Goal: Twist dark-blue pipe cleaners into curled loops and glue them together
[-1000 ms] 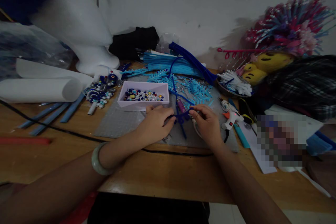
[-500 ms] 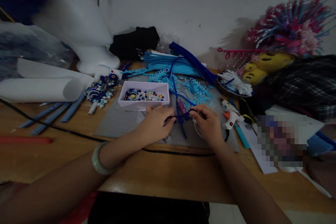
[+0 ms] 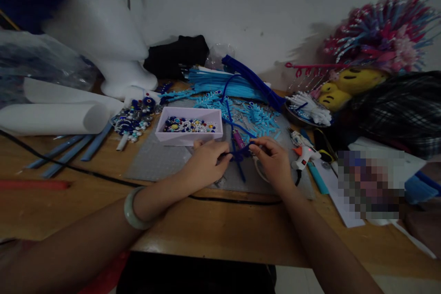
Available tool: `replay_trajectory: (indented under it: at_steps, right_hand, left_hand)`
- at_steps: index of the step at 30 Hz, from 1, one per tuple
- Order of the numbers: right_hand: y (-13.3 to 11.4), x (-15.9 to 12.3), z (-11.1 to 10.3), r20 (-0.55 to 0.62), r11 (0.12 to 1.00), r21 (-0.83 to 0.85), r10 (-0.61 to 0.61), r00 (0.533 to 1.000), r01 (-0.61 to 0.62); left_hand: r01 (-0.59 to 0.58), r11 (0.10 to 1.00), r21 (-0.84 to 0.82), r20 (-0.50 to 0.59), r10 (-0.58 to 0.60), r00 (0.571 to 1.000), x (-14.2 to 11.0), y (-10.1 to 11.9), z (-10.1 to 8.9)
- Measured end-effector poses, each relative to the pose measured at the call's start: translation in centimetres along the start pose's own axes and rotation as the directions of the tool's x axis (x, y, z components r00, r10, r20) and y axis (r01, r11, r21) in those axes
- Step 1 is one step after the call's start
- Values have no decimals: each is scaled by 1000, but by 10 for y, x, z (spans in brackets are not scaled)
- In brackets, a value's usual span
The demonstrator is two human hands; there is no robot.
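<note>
Between my two hands stretches a dark blue pipe cleaner (image 3: 238,154), bent into small curls along its middle. My left hand (image 3: 208,161) pinches its left end, and my right hand (image 3: 272,161) pinches the right end between thumb and fingers. Further dark blue stems (image 3: 231,121) run beyond it over the grey mat (image 3: 165,165). A purple tube-like object (image 3: 238,138) lies just past the held piece. Behind my left hand stands a lilac box (image 3: 189,137) of mixed beads. Light blue leafy sprigs (image 3: 260,121) lie beyond my right hand.
A white glue gun (image 3: 305,157) lies right of my right hand. A black cable (image 3: 227,200) crosses the table in front of the mat. Bundled blue pipe cleaners (image 3: 223,85) lie at the back. A white foam head (image 3: 110,32) stands at left, with a white roll (image 3: 48,118) before it.
Very little differs. My left hand and forearm have shifted slightly to the right; both hands keep their hold on the blue pipe cleaner.
</note>
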State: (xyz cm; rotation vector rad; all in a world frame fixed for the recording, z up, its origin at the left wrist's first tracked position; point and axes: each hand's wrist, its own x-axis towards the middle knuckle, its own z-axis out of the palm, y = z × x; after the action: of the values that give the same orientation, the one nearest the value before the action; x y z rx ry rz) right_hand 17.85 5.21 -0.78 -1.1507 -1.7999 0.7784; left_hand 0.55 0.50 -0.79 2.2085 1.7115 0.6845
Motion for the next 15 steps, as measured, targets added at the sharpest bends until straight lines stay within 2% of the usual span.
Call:
replay_trajectory:
  at_steps: [3,6,9,11,15]
  right_hand:
    - [1,0,2,-10,999,10,35,999,-35]
    - [0,0,2,-28,990,69,123,992,-121]
    - [2,0,-1,-62,961,174,228,972,-215]
    - [3,1,-2,-78,944,240,252,964,-227]
    - [4,1,0,-30,904,333,294,955,-267]
  left_hand:
    - [21,999,-44,17,-21,1000,1,0,1]
    - [34,997,-68,26,-32,999,0,0,2]
    - [24,997,-71,3,-23,1000,0,-1,2]
    - [16,997,-69,-20,-17,1000,-1,-1,2]
    - [4,998,-66,-77,-9,997,0,-1,1]
